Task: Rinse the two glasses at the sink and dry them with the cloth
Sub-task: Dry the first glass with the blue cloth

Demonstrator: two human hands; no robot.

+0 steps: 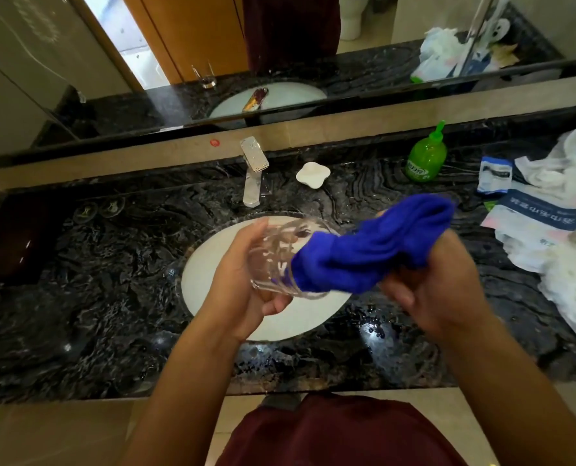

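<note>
The glass (281, 260) is held above the white sink (206, 280), at the centre of the view, and is being dried on the inside with the blue cloth (374, 247). The glass is gripped by the left hand (246, 284), whose fingers are curled round its wall from the 9 o'clock side, with the thumb at the lower edge. One end of the cloth is pushed into the mouth of the glass; the other end is bunched and gripped in the closed fingers of the right hand (438, 290), with loose fabric standing up toward 1 o'clock. The glass lies on its side: its long axis runs roughly from 10 o'clock to 4 o'clock, the mouth pointing toward 4 o'clock and the base toward 10 o'clock. For a good result, the cloth should be pressed to the base and twisted while the glass is counter-rotated, so that the whole inner wall is wiped; the outer wall and rim should be wiped afterward. A firm but moderate grip is advised, since a wet glass is judged likely to slip. The work is best kept over the sink. A second glass is not visible on the bench (78, 297), though one appears in the mirror (364, 45) toward 11 o'clock
</note>
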